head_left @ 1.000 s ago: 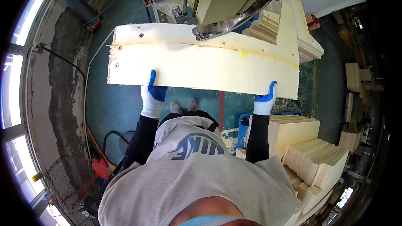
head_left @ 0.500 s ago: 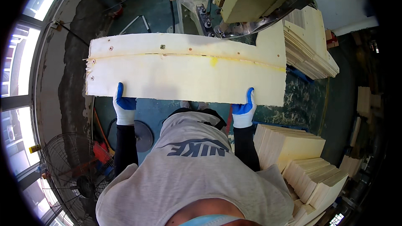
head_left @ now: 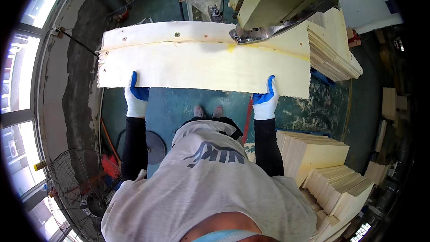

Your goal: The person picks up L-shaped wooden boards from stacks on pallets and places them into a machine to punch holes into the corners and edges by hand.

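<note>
Board [head_left: 192,65]: pale wood, matt face, rough edges.
Machine [head_left: 271,6]: painted metal, marked, with a glossy bare-metal foot [head_left: 253,35]. Gloves [head_left: 136,105]: white cloth, blue coating. Shirt [head_left: 215,192]: matt cloth. Floor [head_left: 293,113]: worn, scuffed. Wall [head_left: 84,76]: rough, flaking. Fan [head_left: 95,205]: metal wire cage.

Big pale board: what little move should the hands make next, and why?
Perhaps the left hand and right hand should gently nudge the board a bit farther under the machine's metal arm. Both gloved hands grip the board's near edge, so they can guide it together, and the arm's tip overhangs its far part.
</note>
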`<state>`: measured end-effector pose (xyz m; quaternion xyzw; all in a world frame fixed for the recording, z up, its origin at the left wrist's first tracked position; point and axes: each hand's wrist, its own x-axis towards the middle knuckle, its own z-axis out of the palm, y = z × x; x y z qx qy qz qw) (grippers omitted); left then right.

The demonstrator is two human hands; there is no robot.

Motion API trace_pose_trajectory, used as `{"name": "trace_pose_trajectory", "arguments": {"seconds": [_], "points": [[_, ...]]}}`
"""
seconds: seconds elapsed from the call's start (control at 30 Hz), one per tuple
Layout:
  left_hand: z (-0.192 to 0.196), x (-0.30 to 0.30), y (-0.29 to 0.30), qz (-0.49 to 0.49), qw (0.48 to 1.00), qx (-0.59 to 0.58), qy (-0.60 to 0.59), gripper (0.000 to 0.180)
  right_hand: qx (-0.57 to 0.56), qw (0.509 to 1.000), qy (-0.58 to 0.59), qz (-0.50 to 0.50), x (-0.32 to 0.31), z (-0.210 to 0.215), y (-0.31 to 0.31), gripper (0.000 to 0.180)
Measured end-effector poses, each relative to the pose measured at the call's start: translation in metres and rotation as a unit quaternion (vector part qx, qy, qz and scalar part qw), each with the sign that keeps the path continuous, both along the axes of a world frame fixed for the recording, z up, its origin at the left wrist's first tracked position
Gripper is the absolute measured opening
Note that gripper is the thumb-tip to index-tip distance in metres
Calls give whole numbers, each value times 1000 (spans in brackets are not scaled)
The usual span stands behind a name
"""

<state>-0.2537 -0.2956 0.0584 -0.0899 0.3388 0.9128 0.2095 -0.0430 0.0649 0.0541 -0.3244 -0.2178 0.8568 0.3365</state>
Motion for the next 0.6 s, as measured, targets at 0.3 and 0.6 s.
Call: {"name": "trace_pose_trajectory", "arguments": {"seconds": [0.3,0.6], "points": [[5,-7,-10,6,999,-34,0,42,-4,1000,-7,9,6,-2,-8,33],[-6,-10,-14,-30,999,-29,-14,47,-1,1000,-19,15,6,-9,-12,35]]}}
